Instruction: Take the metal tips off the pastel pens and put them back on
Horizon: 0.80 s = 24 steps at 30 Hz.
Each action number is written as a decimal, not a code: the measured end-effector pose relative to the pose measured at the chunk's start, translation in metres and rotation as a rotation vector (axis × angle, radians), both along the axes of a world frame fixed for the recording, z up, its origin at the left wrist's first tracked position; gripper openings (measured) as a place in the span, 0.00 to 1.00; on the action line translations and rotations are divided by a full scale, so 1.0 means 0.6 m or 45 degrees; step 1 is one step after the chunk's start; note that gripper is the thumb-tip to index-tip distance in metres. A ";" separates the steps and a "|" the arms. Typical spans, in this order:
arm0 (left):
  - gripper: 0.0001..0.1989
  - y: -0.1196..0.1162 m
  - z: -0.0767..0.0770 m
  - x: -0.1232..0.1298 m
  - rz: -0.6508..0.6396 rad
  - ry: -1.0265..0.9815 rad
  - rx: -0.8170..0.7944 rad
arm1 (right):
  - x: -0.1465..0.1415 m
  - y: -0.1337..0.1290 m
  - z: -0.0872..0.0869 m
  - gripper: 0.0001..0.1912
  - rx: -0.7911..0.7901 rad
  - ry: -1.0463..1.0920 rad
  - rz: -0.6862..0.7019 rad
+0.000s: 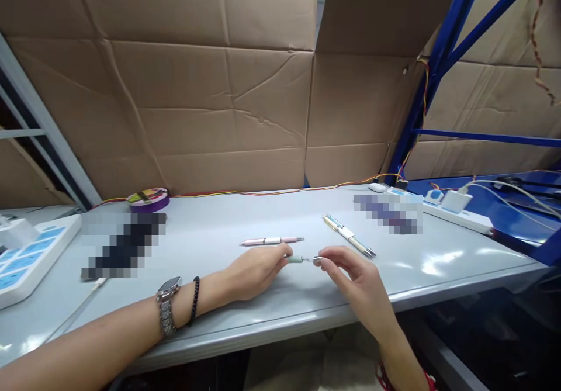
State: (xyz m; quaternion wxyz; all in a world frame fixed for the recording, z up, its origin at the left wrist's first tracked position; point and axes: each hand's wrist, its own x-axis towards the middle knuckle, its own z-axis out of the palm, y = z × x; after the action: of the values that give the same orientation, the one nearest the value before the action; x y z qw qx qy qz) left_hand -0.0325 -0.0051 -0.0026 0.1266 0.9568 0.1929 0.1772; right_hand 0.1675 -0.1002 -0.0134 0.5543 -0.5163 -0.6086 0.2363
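Over the front half of the table, my left hand [258, 269] pinches a light green pen barrel [294, 259]. My right hand [353, 275] holds a small silver pen part [317, 260] between thumb and fingertips, just right of the barrel. A thin piece, perhaps a spring or refill tip, shows between the two parts. Behind my left hand lies a pink and white pen [272, 241]. Pens with pale barrels and silver tips [349, 236] lie side by side behind my right hand.
White power strips stand at the left [39, 256] and right [458, 213]. A purple round tin [149, 200] sits at the back left. Two blurred-out items lie left and back right. Cardboard [210, 87] rises behind the grey table [210, 350]; a blue frame [432, 87] stands right.
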 end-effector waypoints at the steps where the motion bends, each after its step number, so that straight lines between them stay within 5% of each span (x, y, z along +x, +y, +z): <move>1: 0.11 0.001 0.000 0.000 -0.012 -0.010 -0.010 | -0.004 0.001 -0.001 0.08 -0.005 -0.029 0.001; 18: 0.08 0.003 0.003 -0.003 -0.161 -0.075 -0.027 | -0.024 0.014 -0.010 0.05 0.102 -0.399 -0.015; 22: 0.08 0.003 0.003 -0.003 -0.183 -0.005 -0.024 | -0.026 0.016 -0.014 0.16 0.057 -0.642 -0.052; 24: 0.08 0.003 0.002 -0.001 -0.176 -0.001 -0.029 | -0.025 0.015 -0.013 0.14 0.040 -0.637 -0.035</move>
State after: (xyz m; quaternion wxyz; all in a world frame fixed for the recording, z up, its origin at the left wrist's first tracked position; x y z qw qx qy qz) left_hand -0.0332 -0.0036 -0.0013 0.1496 0.9662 0.1283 0.1663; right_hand 0.1524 -0.0910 -0.0213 0.3976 -0.5581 -0.7235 0.0842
